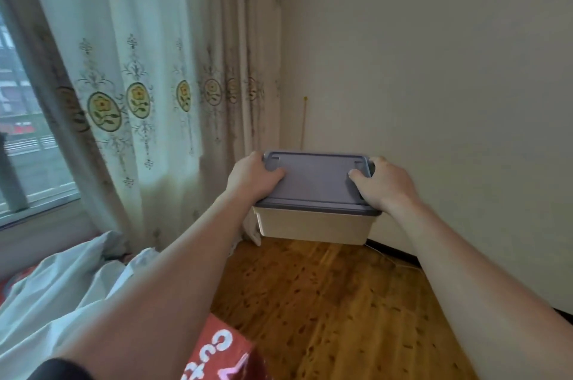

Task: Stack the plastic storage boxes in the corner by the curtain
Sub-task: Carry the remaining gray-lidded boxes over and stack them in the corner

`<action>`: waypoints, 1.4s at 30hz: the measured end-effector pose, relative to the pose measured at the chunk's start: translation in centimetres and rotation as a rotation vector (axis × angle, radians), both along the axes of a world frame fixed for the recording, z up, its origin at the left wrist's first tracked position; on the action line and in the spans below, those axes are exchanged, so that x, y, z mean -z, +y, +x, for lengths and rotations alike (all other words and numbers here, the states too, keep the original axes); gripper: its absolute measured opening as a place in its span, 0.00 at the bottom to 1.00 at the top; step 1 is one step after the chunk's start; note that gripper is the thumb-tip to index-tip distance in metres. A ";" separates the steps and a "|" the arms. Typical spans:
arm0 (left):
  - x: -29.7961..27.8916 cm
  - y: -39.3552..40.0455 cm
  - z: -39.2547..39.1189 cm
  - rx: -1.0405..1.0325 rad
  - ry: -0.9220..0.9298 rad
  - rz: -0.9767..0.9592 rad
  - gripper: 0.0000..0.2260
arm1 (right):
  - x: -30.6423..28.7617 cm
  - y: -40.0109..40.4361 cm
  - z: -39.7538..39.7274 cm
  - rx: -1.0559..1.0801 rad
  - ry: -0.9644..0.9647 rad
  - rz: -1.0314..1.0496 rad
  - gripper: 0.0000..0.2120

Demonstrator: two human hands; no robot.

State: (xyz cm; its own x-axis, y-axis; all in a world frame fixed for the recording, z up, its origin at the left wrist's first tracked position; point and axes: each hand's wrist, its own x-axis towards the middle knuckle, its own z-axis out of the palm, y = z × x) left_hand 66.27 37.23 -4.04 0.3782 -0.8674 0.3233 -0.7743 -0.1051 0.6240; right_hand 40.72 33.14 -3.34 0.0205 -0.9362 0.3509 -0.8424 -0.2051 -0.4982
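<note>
A plastic storage box (316, 226) with a clear, pale body and a grey lid (316, 181) hangs in the air in front of the room's corner. My left hand (252, 176) grips its left end, thumb lying on the lid. My right hand (383, 182) grips the right end the same way. The box is level, above the wooden floor (325, 302). The floral curtain (148, 85) hangs just left of the corner. No other storage box shows in this view.
A bed with a white cover (62, 286) and a red patterned sheet (217, 351) fills the lower left. A window (24, 137) is at far left. The plain wall (434, 69) runs along the right. A thin white cable (400, 263) lies by the skirting.
</note>
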 end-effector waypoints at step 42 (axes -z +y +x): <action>3.8 -45.7 -4.5 0.101 0.023 0.054 0.26 | 4.4 -43.5 -4.7 0.113 0.043 0.005 0.26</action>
State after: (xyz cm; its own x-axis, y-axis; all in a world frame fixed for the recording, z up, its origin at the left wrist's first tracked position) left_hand 61.79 -8.46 -7.82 0.2949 -0.9173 0.2677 -0.7685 -0.0611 0.6370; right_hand 36.00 -10.39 -7.75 -0.0698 -0.9350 0.3476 -0.8808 -0.1058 -0.4615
